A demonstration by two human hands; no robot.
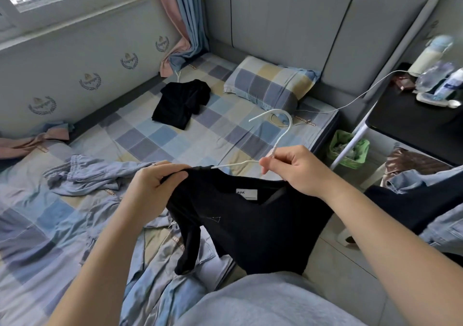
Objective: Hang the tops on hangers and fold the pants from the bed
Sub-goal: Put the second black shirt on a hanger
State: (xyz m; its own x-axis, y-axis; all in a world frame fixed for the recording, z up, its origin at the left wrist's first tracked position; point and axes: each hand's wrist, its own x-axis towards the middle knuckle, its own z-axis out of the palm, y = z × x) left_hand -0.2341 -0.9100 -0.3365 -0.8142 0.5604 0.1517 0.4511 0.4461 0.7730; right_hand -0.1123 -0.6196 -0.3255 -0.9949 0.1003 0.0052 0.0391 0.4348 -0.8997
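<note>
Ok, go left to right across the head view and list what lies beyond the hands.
Pink cloth → black shirt → checked pillow → green bin → black table.

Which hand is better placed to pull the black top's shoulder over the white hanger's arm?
The left hand. It grips the black top at the shoulder edge, where the white hanger enters the fabric. The right hand pinches the hanger's neck below the hook, steadying it.
</note>
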